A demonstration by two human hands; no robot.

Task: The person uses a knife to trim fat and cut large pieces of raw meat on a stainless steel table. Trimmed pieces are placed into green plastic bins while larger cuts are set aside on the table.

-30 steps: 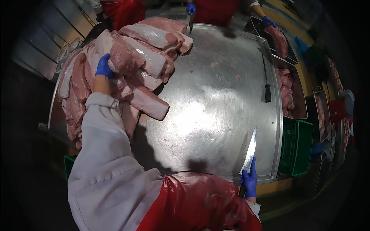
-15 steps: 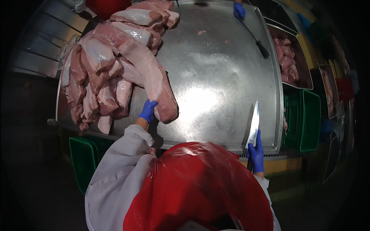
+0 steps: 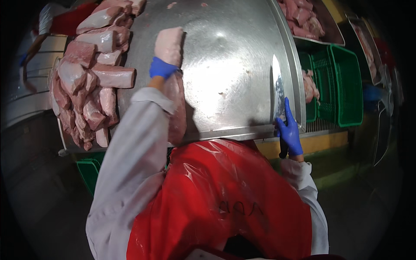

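Observation:
A long, pale pink slab of raw meat, like a pork loin, lies lengthwise on the steel table, one end near the front edge. Over its middle, my blue-gloved left hand is closed and grips it. My right hand, also in a blue glove, holds a knife by its dark handle at the table's front right. The blade points away from me and has smears on it. Left of the slab, a heap of similar meat pieces covers the table's left side.
A green crate stands beyond the table's right edge, with meat scraps beside it. Behind it is a metal bin of cut meat. Another green crate sits low at left. A person in a red apron is at far left.
My left hand has drawn the long slab off the heap and laid it straight on the table. The knife stays in my right hand. The view has shifted; the far blue-gloved hand has left it.

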